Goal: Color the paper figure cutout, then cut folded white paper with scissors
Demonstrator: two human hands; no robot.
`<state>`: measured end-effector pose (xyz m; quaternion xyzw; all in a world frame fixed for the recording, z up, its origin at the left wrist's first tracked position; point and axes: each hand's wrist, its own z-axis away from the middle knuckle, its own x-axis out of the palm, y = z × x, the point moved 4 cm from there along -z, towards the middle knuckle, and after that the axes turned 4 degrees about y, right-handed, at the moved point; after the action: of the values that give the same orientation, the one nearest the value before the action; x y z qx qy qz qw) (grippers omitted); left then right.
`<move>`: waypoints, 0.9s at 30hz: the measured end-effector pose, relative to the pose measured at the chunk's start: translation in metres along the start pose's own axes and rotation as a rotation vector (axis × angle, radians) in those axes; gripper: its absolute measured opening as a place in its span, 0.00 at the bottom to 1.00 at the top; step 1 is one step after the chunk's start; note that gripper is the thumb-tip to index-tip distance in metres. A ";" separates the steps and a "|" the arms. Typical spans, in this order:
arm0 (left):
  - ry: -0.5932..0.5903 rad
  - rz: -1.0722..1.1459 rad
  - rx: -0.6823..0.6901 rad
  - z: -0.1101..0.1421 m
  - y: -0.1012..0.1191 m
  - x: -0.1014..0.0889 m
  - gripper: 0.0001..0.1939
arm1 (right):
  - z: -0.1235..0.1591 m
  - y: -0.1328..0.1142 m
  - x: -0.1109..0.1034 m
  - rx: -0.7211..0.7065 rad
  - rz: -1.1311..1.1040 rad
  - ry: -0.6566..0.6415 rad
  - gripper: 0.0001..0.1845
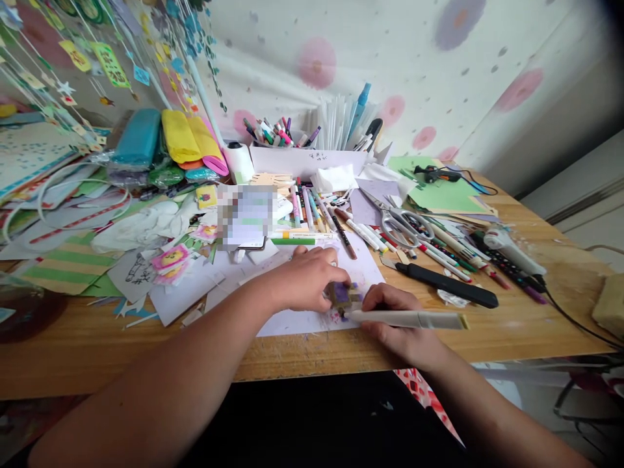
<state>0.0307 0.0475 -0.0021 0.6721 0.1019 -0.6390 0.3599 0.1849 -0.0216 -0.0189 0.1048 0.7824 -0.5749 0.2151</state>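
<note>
My right hand is closed around a pale marker, held nearly level. Its tip points left at the edge of a small purple-and-brown piece, whose exact kind I cannot make out. The fingers of my left hand curl over that piece from the upper left and pinch it against the paper. Under both lies a white sheet with pink and purple marks near the table's front edge. Part of the piece is hidden by my left fingers.
Scissors, a black-handled craft knife and many pens lie to the right. Behind them stand a white pen box and a glue gun. A phone, paper scraps and crepe rolls crowd the left.
</note>
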 end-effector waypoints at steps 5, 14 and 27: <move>0.000 -0.006 0.001 0.000 0.001 0.000 0.19 | -0.001 -0.002 -0.002 -0.004 0.012 0.024 0.04; -0.006 0.004 -0.004 0.000 0.001 0.000 0.18 | -0.001 -0.004 -0.003 -0.001 0.019 0.037 0.05; -0.005 -0.005 0.003 0.000 0.000 0.001 0.18 | -0.001 0.000 -0.003 0.031 -0.017 0.051 0.05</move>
<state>0.0309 0.0471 -0.0029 0.6706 0.1017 -0.6419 0.3577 0.1876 -0.0207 -0.0168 0.1159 0.7795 -0.5859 0.1887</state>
